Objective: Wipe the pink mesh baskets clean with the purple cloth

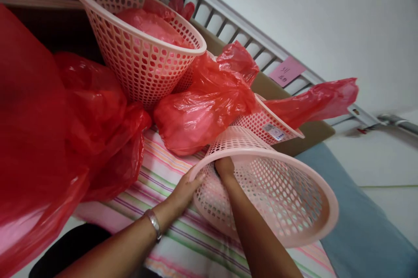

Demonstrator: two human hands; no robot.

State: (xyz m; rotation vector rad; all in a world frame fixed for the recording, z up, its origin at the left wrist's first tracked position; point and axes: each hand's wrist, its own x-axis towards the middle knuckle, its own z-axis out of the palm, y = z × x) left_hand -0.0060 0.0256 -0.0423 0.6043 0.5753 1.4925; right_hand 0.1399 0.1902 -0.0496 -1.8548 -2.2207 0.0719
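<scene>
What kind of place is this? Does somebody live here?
It looks like an indoor room, perhaps a bedroom, though I can't be sure. A striped cloth is spread like a bedsheet, and a white radiator runs along the plain wall.

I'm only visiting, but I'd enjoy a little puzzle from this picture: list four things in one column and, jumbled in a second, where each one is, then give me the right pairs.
Things
1. Left hand
2. Pink note
3. Right hand
4. Silver bracelet

Places
A. Inside the tilted basket
B. Around the left wrist
C. At the rim of the tilted basket
D. On the white slatted frame

Right pairs
1-C, 2-D, 3-A, 4-B
</scene>
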